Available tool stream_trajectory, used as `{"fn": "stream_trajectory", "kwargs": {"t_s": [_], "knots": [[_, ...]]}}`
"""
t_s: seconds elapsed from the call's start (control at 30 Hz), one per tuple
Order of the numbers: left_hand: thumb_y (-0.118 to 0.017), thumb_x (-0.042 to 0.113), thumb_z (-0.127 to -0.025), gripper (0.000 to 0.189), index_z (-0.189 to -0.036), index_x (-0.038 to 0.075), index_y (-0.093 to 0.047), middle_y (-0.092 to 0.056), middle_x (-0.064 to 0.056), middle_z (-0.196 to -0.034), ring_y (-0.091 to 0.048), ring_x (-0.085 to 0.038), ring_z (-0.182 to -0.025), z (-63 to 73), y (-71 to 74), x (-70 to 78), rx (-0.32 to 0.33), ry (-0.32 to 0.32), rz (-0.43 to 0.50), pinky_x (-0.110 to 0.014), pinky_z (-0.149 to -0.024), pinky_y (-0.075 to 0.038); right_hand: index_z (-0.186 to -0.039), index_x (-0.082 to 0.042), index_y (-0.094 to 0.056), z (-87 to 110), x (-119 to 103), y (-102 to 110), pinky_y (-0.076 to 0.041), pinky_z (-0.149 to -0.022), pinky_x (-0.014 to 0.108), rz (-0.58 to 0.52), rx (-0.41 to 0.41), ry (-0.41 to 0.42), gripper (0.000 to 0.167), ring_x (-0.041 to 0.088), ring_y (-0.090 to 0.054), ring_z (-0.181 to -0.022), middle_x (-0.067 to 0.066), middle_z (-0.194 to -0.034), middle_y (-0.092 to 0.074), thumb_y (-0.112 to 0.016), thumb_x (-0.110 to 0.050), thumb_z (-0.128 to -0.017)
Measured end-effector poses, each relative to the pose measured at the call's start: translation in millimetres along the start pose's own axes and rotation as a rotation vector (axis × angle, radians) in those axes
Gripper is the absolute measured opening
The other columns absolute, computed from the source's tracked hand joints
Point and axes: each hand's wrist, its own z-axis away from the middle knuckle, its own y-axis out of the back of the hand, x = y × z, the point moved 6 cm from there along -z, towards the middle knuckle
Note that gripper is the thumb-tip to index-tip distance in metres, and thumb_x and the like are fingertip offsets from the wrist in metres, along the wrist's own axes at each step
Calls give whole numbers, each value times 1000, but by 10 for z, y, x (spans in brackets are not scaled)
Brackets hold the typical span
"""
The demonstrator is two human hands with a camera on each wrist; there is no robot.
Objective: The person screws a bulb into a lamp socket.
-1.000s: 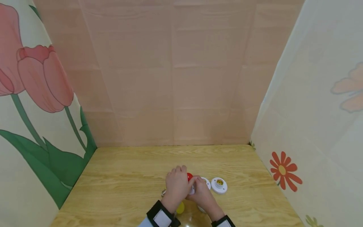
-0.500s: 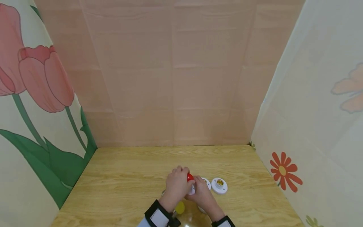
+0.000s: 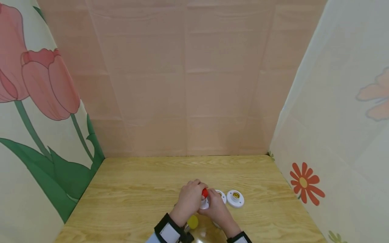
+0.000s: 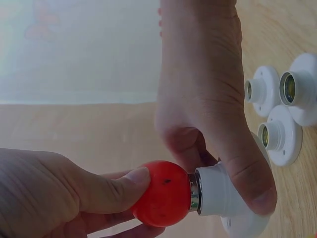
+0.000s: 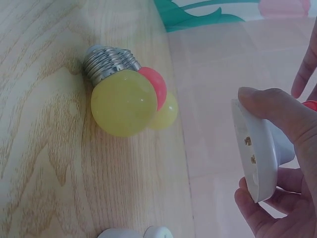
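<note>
In the left wrist view my left hand (image 4: pixel 64 196) pinches a red light bulb (image 4: pixel 163 193) between thumb and fingers. The bulb's metal screw base (image 4: pixel 194 192) sits partly in the mouth of a white lamp socket (image 4: pixel 213 190), some thread still showing. My right hand (image 4: pixel 210 94) grips that socket by its round base, held off the table. In the right wrist view the socket's underside (image 5: pixel 252 148), with brass contacts, faces the camera. The head view shows both hands close together, the red bulb (image 3: pixel 205 192) peeking out between the left hand (image 3: pixel 189 199) and right hand (image 3: pixel 216 207).
More white lamp sockets (image 3: pixel 235 198) stand on the wooden table (image 3: pixel 136 189) to the right, beside the right hand. Yellow bulbs (image 5: pixel 124 103) and another red bulb (image 5: pixel 154 85) lie on the table. A curtain wall (image 3: pixel 185 101) closes off the back.
My left hand has turned slightly about the red bulb, its wrist shifting a little left. More of the bulb and socket shows. The right hand holds nearly the same place.
</note>
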Motion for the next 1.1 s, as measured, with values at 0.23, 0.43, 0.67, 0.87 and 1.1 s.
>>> {"fn": "stream_trajectory", "kwargs": {"t_s": [0.23, 0.43, 0.67, 0.87, 1.1], "knots": [[-77, 16, -82, 43, -123, 19, -66, -65, -6, -116, -62, -22, -100, -7, 9, -1, 2, -14, 52, -40, -78, -54, -117, -1, -62, 0, 7, 4, -51, -87, 44, -1, 1, -11, 69, 23, -62, -99, 8, -108, -63, -89, -33, -62], [-69, 36, -89, 54, -135, 12, -54, -57, -14, -129, -57, -28, -114, -17, 92, -20, 103, 49, 176, -47, -91, -50, -120, -2, -60, 0, -15, 23, -51, -88, 47, -52, -12, -5, 70, 26, -61, -102, 11, -112, -62, -89, -31, -63], [-66, 55, -85, 56, -112, 6, -62, -59, -7, -92, -56, -18, -77, 6, 160, -27, 318, 104, -62, -30, -66, -47, -121, -5, -60, -7, -38, 30, -51, -88, 44, -75, -19, -18, 69, 23, -60, -103, 7, -112, -63, -89, -27, -62], [-61, 70, -78, 68, -104, 7, -63, -63, -7, -86, -60, -20, -75, 11, 16, -55, 256, 141, -155, -34, -63, -51, -118, -2, -61, -14, 9, 13, -50, -90, 47, -94, -79, -115, 67, 24, -60, -102, 9, -110, -62, -88, -30, -64], [-61, 71, -78, 67, -100, 8, -63, -62, -6, -82, -59, -19, -71, -11, -30, -63, 234, 156, -154, -32, -60, -50, -120, 0, -60, -23, 38, 6, -50, -91, 47, -85, -92, -144, 70, 26, -61, -103, 12, -113, -62, -88, -33, -65]]}}
